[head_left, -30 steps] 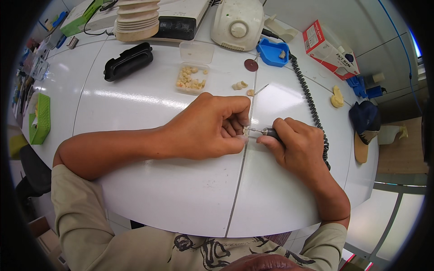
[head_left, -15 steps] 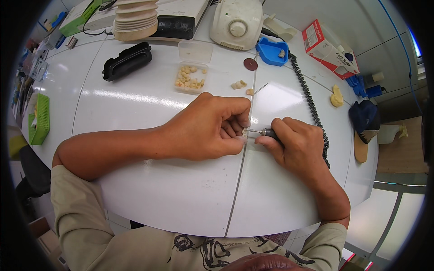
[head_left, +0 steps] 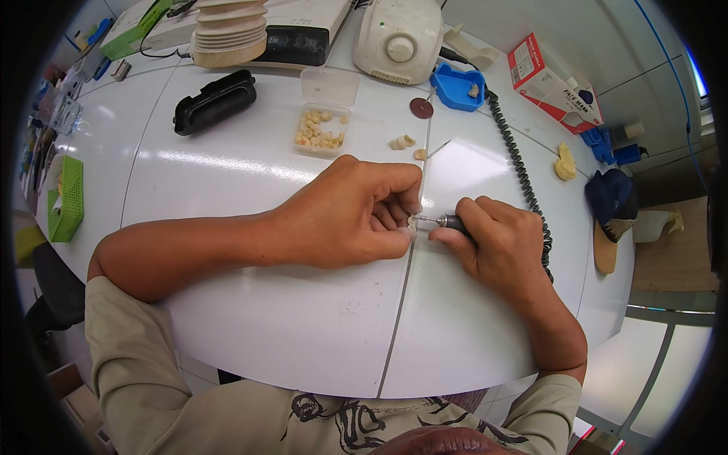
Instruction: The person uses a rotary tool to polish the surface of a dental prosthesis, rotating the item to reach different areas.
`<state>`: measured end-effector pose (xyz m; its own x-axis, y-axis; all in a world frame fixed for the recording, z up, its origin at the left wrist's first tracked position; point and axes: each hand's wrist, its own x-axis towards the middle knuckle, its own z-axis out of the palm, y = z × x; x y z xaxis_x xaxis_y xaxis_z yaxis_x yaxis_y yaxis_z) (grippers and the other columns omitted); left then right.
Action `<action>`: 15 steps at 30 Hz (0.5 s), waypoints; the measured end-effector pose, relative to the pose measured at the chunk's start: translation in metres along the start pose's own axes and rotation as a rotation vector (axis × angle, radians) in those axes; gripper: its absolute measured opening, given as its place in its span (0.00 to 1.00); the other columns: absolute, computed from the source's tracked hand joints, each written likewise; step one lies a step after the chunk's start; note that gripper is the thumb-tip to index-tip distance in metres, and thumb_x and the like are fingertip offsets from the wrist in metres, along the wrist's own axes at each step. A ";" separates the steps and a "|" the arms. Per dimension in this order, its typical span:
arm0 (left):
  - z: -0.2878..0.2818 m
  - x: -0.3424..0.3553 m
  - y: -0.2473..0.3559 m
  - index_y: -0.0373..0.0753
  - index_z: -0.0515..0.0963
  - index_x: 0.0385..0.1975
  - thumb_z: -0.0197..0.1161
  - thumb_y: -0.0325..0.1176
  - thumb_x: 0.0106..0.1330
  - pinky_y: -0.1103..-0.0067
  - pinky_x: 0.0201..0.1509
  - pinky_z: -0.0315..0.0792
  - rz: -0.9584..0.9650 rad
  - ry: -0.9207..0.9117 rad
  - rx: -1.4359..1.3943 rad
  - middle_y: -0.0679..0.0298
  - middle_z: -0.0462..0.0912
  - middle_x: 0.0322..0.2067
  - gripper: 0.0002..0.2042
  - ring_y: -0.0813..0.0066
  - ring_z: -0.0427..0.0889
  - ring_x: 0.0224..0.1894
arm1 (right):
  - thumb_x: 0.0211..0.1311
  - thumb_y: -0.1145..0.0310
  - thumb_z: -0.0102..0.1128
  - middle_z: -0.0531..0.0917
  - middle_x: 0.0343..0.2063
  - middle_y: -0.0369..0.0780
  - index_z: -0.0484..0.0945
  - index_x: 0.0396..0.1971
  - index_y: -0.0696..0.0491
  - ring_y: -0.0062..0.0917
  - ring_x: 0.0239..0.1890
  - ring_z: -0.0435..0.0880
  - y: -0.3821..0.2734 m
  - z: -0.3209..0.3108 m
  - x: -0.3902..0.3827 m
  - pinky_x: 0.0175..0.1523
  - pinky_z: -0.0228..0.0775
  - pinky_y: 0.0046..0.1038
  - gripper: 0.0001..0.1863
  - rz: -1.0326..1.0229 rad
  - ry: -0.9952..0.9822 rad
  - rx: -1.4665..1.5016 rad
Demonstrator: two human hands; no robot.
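My left hand (head_left: 345, 216) pinches a small pale piece, likely a dental crown (head_left: 412, 225), between curled fingers and thumb; most of it is hidden. From the right, my right hand (head_left: 502, 236) grips a dark rotary handpiece (head_left: 455, 223) like a pen. Its thin metal bur (head_left: 429, 220) points left and meets the piece, or comes very close to it. Just beyond my fingers lie a cream tooth-shaped piece (head_left: 402, 142), a smaller tan one (head_left: 420, 154) and a thin metal bur (head_left: 439, 149) on the white table (head_left: 303, 326).
A clear box (head_left: 321, 130) of several tooth-like pieces stands open behind my left hand. Further back are a black case (head_left: 214, 103), a white control unit (head_left: 400, 42), a brown disc (head_left: 421, 108) and a blue tray (head_left: 458, 88). A coiled cord (head_left: 518, 159) runs past my right hand.
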<state>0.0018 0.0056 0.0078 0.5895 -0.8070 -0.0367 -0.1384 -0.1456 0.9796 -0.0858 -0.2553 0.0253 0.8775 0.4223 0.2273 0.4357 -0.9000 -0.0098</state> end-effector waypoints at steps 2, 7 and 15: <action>0.000 -0.002 0.002 0.31 0.78 0.40 0.76 0.26 0.68 0.84 0.44 0.84 -0.004 -0.002 0.008 0.66 0.86 0.37 0.11 0.86 0.86 0.38 | 0.70 0.39 0.73 0.78 0.18 0.34 0.80 0.28 0.48 0.28 0.17 0.79 0.000 0.000 0.000 0.21 0.67 0.33 0.26 -0.007 0.003 0.007; 0.000 -0.001 0.000 0.31 0.78 0.40 0.76 0.26 0.69 0.84 0.44 0.84 0.006 0.004 0.019 0.66 0.86 0.37 0.11 0.85 0.86 0.38 | 0.70 0.39 0.73 0.78 0.18 0.34 0.80 0.28 0.48 0.28 0.17 0.80 0.001 -0.001 0.001 0.21 0.67 0.33 0.26 -0.023 0.008 0.015; 0.000 -0.001 0.000 0.32 0.78 0.40 0.76 0.26 0.69 0.84 0.44 0.83 0.000 0.007 -0.007 0.67 0.85 0.36 0.11 0.87 0.85 0.38 | 0.70 0.39 0.73 0.78 0.18 0.34 0.80 0.29 0.48 0.28 0.17 0.80 0.001 0.000 0.000 0.21 0.67 0.33 0.26 -0.006 0.015 0.018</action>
<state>0.0016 0.0061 0.0080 0.5950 -0.8030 -0.0352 -0.1327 -0.1413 0.9810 -0.0849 -0.2564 0.0249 0.8717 0.4264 0.2416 0.4450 -0.8952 -0.0258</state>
